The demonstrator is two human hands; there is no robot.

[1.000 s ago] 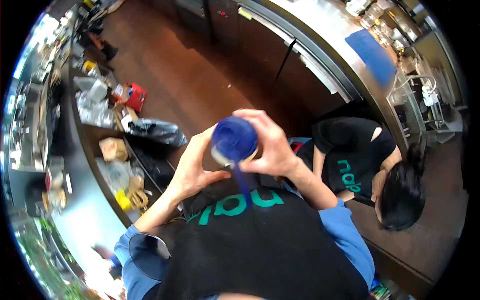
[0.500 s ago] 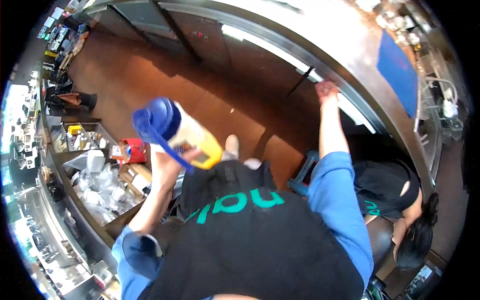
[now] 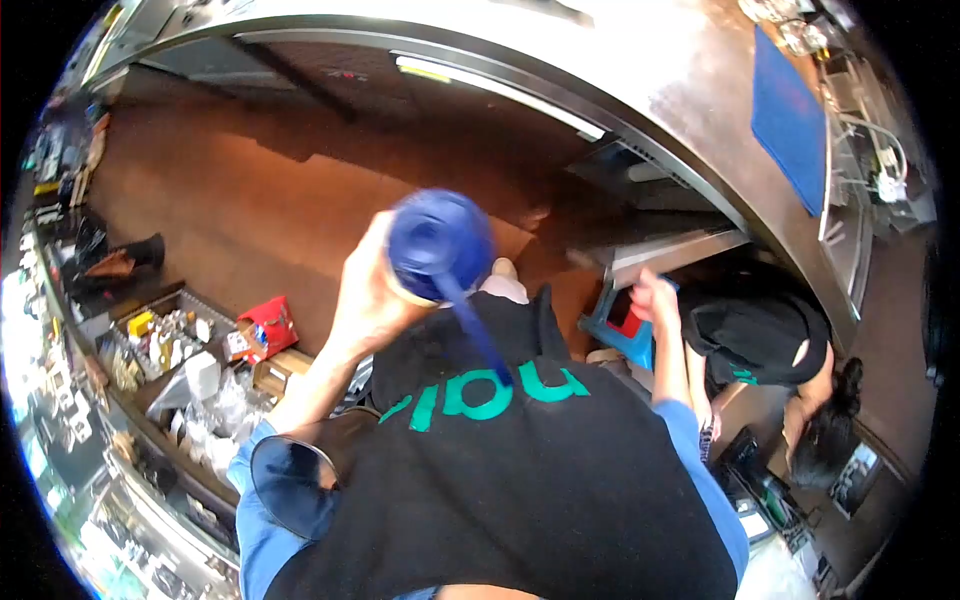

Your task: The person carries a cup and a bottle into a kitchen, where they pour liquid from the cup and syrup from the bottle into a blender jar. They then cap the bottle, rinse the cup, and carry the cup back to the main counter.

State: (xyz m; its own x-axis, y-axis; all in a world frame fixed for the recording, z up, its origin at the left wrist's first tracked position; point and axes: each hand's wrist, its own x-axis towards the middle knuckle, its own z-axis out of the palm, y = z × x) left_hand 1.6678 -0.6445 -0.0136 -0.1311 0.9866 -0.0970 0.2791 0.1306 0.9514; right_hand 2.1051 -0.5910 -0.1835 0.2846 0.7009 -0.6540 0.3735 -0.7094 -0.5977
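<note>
My left hand (image 3: 370, 285) is wrapped round a bottle with a blue lid (image 3: 436, 240), held upright in front of my body; a blue strap hangs from its lid. My right hand (image 3: 652, 298) is closed beside an open cabinet door (image 3: 680, 252) on the right. Whether its fingers grip the door or anything else is hidden. A blue stool (image 3: 625, 345) stands just below that hand.
Another person in a black top (image 3: 760, 325) bends over close on my right. Above runs a metal counter (image 3: 690, 90) with a blue mat (image 3: 790, 120). At the left are a bin of plastic bags (image 3: 215, 405), a red bag (image 3: 270, 328) and a box of small bottles (image 3: 165, 345).
The bottle has moved right and turned its lid towards me. My right hand has come down and back from the counter edge, and the cabinet door there now stands open.
</note>
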